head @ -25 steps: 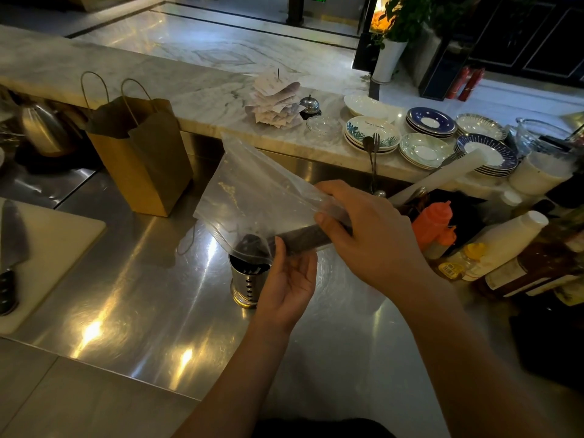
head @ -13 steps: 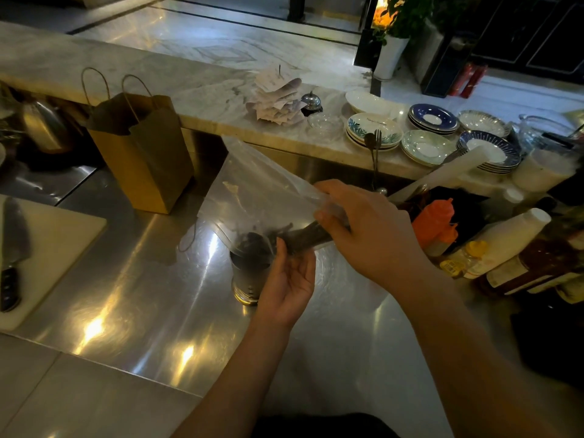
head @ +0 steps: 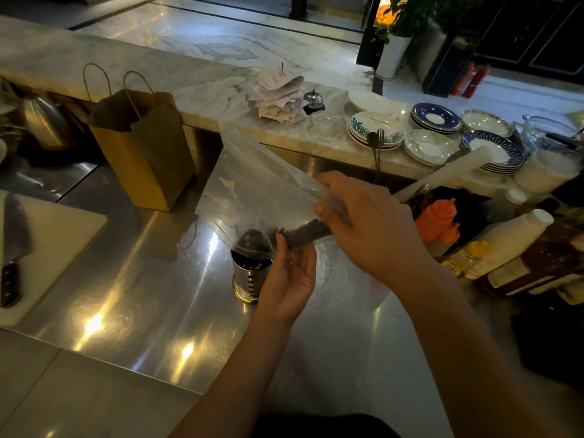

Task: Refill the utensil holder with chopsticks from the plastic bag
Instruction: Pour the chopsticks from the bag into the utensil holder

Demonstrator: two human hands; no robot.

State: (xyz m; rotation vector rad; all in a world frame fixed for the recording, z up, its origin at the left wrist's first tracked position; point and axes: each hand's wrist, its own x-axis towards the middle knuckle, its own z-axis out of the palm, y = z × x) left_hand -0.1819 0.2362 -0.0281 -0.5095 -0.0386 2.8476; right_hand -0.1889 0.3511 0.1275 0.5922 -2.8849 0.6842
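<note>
A clear plastic bag [head: 256, 188] hangs tilted over the steel utensil holder [head: 248, 279] in the middle of the steel counter. Dark chopsticks [head: 300, 233] lie inside the bag, their ends at the bag's mouth just above the holder's rim. My right hand [head: 363, 222] grips the bag and the chopsticks through the plastic from the right. My left hand [head: 289, 276] pinches the bag's lower edge near its mouth, right beside the holder. The holder's inside looks dark and I cannot tell what it holds.
A brown paper bag [head: 145, 153] stands behind left of the holder. A cutting board [head: 60, 238] with a knife [head: 12, 257] lies at the left. Sauce bottles [head: 512, 245] and an orange squeeze bottle [head: 437, 219] crowd the right. Stacked plates [head: 433, 143] sit on the marble ledge.
The bag's mouth has sunk lower over the holder, and the chopsticks have slid toward the opening. Both hands keep their grip.
</note>
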